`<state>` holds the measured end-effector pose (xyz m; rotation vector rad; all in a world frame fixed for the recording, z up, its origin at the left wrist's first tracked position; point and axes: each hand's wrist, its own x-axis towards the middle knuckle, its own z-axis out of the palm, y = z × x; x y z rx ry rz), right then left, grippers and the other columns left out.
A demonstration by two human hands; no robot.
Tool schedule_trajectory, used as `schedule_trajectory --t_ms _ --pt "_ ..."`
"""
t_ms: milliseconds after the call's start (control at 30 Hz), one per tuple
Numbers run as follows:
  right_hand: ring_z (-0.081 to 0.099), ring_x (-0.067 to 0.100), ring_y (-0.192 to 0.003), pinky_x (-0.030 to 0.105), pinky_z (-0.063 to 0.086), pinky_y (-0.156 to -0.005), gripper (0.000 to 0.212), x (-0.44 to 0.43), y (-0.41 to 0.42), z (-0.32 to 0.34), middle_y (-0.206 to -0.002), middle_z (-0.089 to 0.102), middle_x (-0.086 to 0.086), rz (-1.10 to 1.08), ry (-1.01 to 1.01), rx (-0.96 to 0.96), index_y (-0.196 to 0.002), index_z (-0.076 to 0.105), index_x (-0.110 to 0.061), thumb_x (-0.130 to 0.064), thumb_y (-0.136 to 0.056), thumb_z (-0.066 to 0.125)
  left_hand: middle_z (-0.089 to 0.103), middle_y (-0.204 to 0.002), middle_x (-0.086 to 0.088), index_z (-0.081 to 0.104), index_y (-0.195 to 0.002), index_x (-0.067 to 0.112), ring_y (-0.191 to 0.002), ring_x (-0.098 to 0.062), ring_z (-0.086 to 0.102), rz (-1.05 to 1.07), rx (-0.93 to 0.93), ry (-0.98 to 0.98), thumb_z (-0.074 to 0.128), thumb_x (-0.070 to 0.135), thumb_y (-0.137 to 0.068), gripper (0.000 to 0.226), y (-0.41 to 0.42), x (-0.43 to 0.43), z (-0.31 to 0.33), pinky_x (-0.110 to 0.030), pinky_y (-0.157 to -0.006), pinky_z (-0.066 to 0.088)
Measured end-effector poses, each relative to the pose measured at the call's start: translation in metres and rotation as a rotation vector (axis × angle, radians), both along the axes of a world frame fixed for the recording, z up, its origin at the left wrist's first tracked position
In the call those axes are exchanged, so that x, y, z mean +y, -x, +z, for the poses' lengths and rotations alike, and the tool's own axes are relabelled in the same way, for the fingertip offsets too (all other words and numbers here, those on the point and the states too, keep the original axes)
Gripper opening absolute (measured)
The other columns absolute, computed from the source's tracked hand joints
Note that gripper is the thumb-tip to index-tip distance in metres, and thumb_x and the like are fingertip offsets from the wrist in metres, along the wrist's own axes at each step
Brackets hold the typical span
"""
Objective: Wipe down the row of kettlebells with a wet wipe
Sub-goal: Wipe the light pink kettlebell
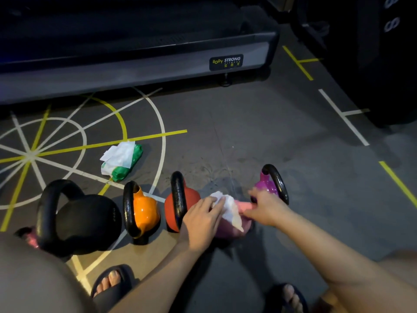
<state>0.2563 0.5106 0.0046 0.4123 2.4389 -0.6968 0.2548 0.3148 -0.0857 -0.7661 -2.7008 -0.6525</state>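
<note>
A row of kettlebells stands on the grey floor: a large black one (pixel 88 219), an orange one (pixel 144 210), a red one (pixel 180 205), a pink one (pixel 230 229) and a purple one (pixel 268 186). My left hand (pixel 203 222) presses a white wet wipe (pixel 228 207) onto the top of the pink kettlebell. My right hand (pixel 266 206) grips that kettlebell's pink handle, just in front of the purple one. Most of the pink kettlebell is hidden under my hands.
A green pack of wipes (pixel 123 160) with a wipe pulled out lies on the floor behind the row. A treadmill base (pixel 135 62) runs along the back. Another small pink weight (pixel 28 237) sits at far left. My sandalled feet (pixel 112 283) are near the front.
</note>
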Motion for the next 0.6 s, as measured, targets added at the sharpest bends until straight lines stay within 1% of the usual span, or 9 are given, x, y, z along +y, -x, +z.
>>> schedule_trajectory --t_ms 33,100,167,200,300,367,500,533,600 --pt "0.066 0.024 -0.094 0.031 0.053 -0.078 0.036 -0.001 -0.002 -0.005 -0.103 0.066 0.000 0.093 -0.055 -0.073 -0.104 0.060 -0.026 -0.043 -0.074 0.073 0.066 -0.097 0.000 0.074 -0.114 0.017 -0.082 -0.022 0.065 0.044 -0.026 0.000 0.057 0.031 -0.098 0.027 -0.002 0.006 0.001 -0.034 -0.071 0.054" --pt "0.067 0.025 -0.088 0.034 0.056 -0.074 0.023 -0.003 -0.004 -0.013 -0.097 0.068 0.002 0.190 -0.110 -0.083 -0.093 0.056 -0.025 -0.035 -0.077 0.069 0.065 -0.099 -0.003 0.073 -0.103 0.013 -0.089 -0.024 0.064 0.033 -0.034 0.033 0.054 0.032 -0.096 0.028 -0.003 0.019 0.009 -0.035 -0.088 0.053" --pt "0.066 0.027 -0.091 0.038 0.056 -0.077 0.017 -0.004 -0.001 -0.012 -0.100 0.069 0.004 0.200 -0.121 -0.027 -0.095 0.057 -0.026 -0.027 -0.080 0.064 0.069 -0.114 -0.008 0.070 -0.101 0.012 -0.105 -0.024 0.065 -0.032 -0.042 0.054 0.050 0.033 -0.093 0.031 -0.004 0.029 0.013 -0.035 -0.108 0.041" --pt "0.066 0.029 -0.095 0.038 0.056 -0.080 0.019 -0.004 0.001 -0.013 -0.102 0.069 0.005 0.208 -0.121 -0.003 -0.100 0.060 -0.025 -0.024 -0.082 0.062 0.070 -0.117 -0.010 0.070 -0.102 0.011 -0.108 -0.023 0.067 -0.060 -0.060 0.065 0.048 0.033 -0.090 0.034 -0.003 0.032 0.009 -0.033 -0.110 0.038" --pt "0.065 0.031 -0.101 0.038 0.054 -0.082 0.022 -0.006 0.003 -0.020 -0.106 0.069 0.007 0.231 -0.137 0.043 -0.108 0.061 -0.026 -0.024 -0.086 0.064 0.074 -0.113 -0.009 0.068 -0.110 0.011 -0.105 -0.021 0.072 -0.063 -0.162 0.047 0.046 0.036 -0.084 0.043 0.002 0.033 0.003 -0.033 -0.104 0.051" --pt "0.065 0.031 -0.103 0.036 0.052 -0.080 0.027 -0.008 0.005 -0.023 -0.110 0.068 0.008 0.243 -0.155 0.049 -0.113 0.060 -0.023 -0.029 -0.087 0.068 0.074 -0.110 -0.006 0.065 -0.114 0.013 -0.102 -0.019 0.072 -0.003 -0.219 -0.028 0.048 0.029 -0.086 0.037 0.003 0.021 0.000 -0.032 -0.095 0.056" --pt "0.064 0.032 -0.109 0.036 0.049 -0.085 0.039 -0.012 0.006 -0.022 -0.120 0.065 0.007 0.271 -0.206 0.033 -0.121 0.059 -0.022 -0.038 -0.088 0.071 0.065 -0.091 0.005 0.063 -0.100 0.018 -0.090 -0.018 0.067 0.221 -0.366 -0.189 0.055 0.008 -0.095 0.014 0.004 -0.001 0.004 -0.016 -0.076 0.038" --pt "0.064 0.032 -0.110 0.037 0.050 -0.087 0.039 -0.013 0.005 -0.021 -0.121 0.065 0.007 0.275 -0.220 0.020 -0.123 0.059 -0.022 -0.037 -0.089 0.070 0.066 -0.092 0.005 0.063 -0.098 0.019 -0.091 -0.018 0.067 0.235 -0.341 -0.213 0.055 0.007 -0.095 0.015 0.002 0.003 -0.001 -0.016 -0.079 0.038" --pt "0.065 0.034 -0.109 0.036 0.050 -0.084 0.030 -0.014 0.001 -0.020 -0.121 0.066 0.008 0.266 -0.256 0.004 -0.120 0.060 -0.023 -0.033 -0.092 0.063 0.073 -0.109 -0.005 0.071 -0.108 0.013 -0.107 -0.025 0.070 0.160 -0.261 -0.172 0.051 0.009 -0.092 0.026 -0.003 0.015 -0.003 -0.025 -0.098 0.041"
